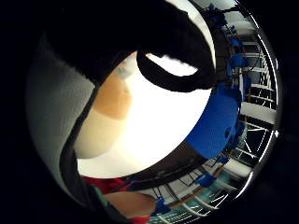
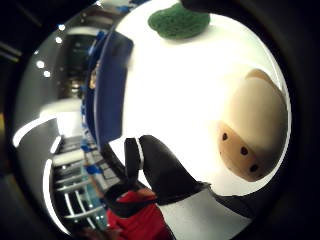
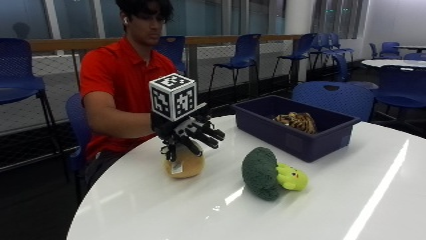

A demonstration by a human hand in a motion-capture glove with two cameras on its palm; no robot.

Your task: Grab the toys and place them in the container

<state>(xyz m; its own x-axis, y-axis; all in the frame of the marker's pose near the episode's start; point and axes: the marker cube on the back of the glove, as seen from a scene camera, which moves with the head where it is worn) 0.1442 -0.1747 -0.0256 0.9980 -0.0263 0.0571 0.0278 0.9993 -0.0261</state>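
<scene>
I see my right hand (image 3: 190,132) hovering with fingers spread over the tan toy (image 3: 184,165) on the counter (image 3: 346,200), holding nothing. The green toy (image 3: 269,174) lies right of it, the bin (image 3: 293,125) farther back.

A cafeteria or common room: rows of blue chairs (image 3: 243,50) (upper frame), round white tables (image 3: 393,62), glass walls behind.

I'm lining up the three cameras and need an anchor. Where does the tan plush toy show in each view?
Outside view: tan plush toy on the white table, under the gloved right hand.
Thumb-side palm view: toy, two dark eyes showing.
Little-finger-side palm view: tan patch, likely the same toy.
Shared landmark: the white table.
</scene>
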